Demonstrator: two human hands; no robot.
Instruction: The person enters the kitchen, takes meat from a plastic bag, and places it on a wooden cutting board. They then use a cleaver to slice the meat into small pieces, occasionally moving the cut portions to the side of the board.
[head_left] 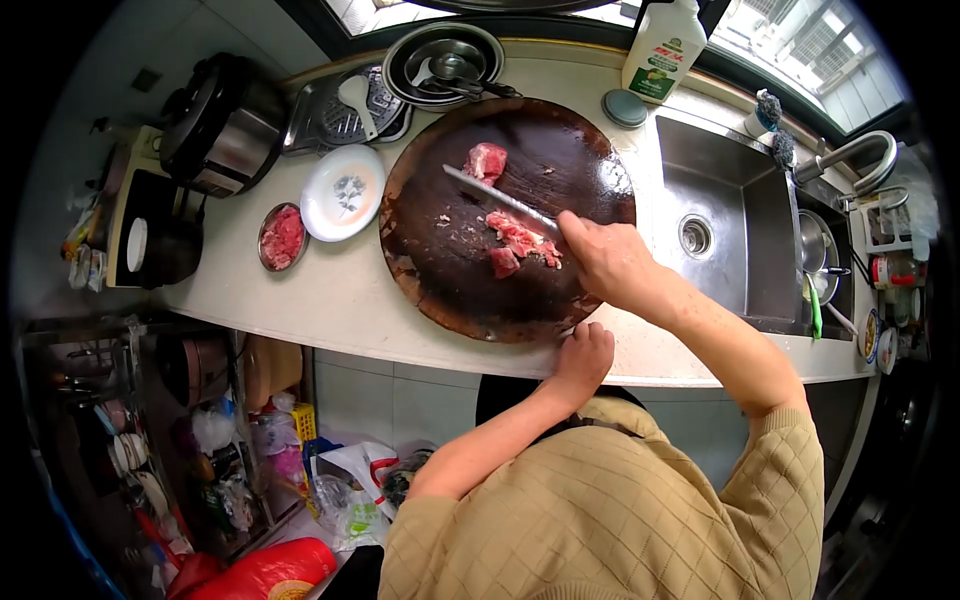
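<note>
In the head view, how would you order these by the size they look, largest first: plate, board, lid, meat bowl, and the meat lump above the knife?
1. Board
2. Plate
3. Meat bowl
Lid and meat lump look too alike to rank.

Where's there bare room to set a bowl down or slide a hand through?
Widest: counter front left, between meat bowl, plate, chopping board and front edge. Narrower: the strip between board and sink, nearer than the round lid; right forearm crosses its near end. Crowded: back left, with electric cooker, tray, nested bowls.
</note>
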